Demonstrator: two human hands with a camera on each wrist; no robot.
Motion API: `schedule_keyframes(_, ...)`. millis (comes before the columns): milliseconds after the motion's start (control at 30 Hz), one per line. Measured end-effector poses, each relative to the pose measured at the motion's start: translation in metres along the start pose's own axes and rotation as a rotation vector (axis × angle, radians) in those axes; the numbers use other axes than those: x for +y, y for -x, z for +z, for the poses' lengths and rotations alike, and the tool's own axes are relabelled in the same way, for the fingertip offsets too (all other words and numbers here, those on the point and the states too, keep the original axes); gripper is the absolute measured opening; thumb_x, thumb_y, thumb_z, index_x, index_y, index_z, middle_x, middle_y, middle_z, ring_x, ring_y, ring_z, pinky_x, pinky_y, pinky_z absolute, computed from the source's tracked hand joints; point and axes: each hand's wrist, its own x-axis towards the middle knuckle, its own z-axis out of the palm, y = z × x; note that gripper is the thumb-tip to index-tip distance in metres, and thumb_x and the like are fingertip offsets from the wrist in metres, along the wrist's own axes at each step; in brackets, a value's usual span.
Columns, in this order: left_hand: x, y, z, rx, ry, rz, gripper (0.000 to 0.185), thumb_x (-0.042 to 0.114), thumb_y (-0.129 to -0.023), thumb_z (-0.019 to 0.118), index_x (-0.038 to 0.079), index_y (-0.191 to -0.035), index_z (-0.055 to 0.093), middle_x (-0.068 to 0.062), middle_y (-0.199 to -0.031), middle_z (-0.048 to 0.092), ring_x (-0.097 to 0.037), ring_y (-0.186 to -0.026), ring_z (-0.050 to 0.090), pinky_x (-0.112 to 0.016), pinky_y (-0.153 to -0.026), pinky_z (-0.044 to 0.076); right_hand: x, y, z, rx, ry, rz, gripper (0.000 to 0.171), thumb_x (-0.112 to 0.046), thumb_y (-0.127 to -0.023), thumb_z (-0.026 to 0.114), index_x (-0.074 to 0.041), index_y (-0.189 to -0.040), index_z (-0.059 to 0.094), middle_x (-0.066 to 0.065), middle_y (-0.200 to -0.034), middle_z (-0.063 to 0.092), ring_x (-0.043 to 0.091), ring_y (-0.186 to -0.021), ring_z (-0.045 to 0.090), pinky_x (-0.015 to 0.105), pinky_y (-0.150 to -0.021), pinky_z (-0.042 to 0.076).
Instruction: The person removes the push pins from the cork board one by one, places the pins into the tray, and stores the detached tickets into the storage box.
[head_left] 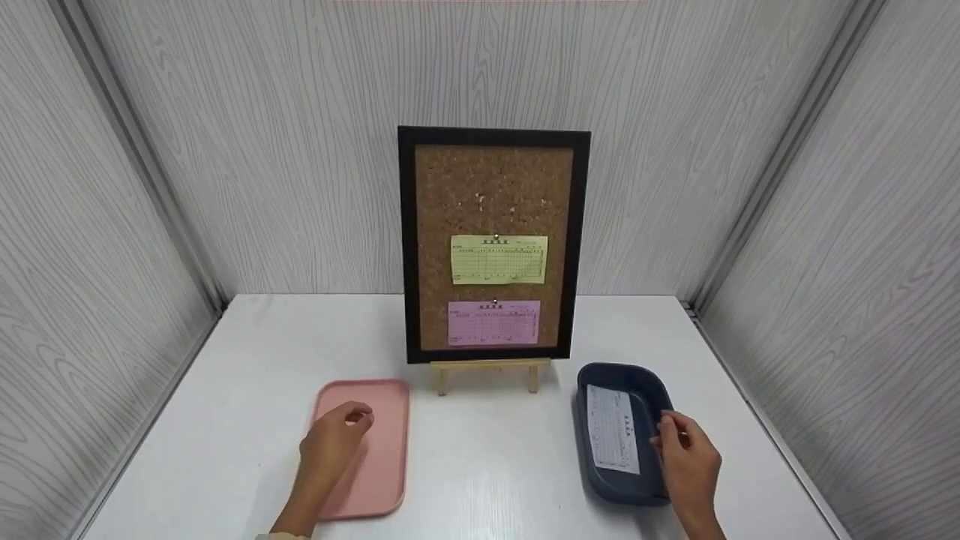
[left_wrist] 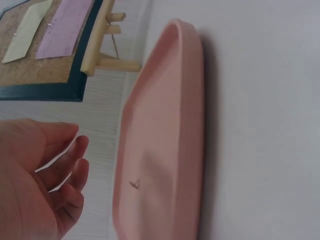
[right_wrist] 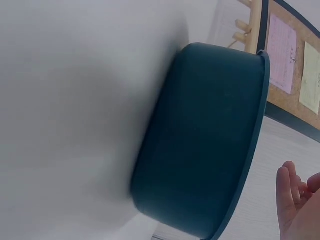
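My left hand (head_left: 330, 442) hovers over the pink tray (head_left: 386, 457), fingers loosely bent, with nothing between thumb and fingertips in the left wrist view. A single small metal pin (left_wrist: 134, 184) lies on the tray floor. Over the right rim of the dark blue bin (head_left: 626, 491) is my right hand (head_left: 690, 461), its fingers relaxed and holding nothing visible. Inside the bin lies a white printed slip (head_left: 613, 431). On the cork board (head_left: 491, 176), a yellow-green slip (head_left: 499, 260) is pinned above a pink-purple slip (head_left: 493, 324), each by a pin at its top edge.
The black-framed board leans on a small wooden easel (head_left: 487, 365) at the back of the white table (head_left: 480, 465). Wood-grain panels (head_left: 300, 150) close off the back and both sides. The bin's walls are taller than the tray's low rim.
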Motion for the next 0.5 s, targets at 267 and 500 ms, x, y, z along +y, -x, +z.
schedule_keyframes(267,0.038,-0.011,0.008,0.073,0.027,0.101,0.018,0.030,-0.097,0.067,0.021,-0.110,0.075,0.004,-0.104,0.074,-0.015,-0.079,0.065,-0.035,-0.069,0.046,-0.021,-0.014,0.014,-0.053,-0.101,-0.122,0.028,-0.021,-0.104,0.058,-0.002,-0.121,0.068,0.013,-0.101,0.070,0.013,-0.078,0.070,0.015,-0.070,0.055)
schedule_keyframes(500,0.069,-0.024,0.014,0.110,0.058,0.179,0.015,0.030,-0.096,0.067,0.023,-0.107,0.076,0.008,-0.101,0.074,-0.015,-0.088,0.067,-0.037,-0.073,0.048,-0.039,-0.027,0.032,-0.105,-0.225,-0.245,0.023,-0.015,-0.101,0.062,-0.001,-0.117,0.070,0.013,-0.099,0.067,0.013,-0.078,0.070,0.017,-0.070,0.055)
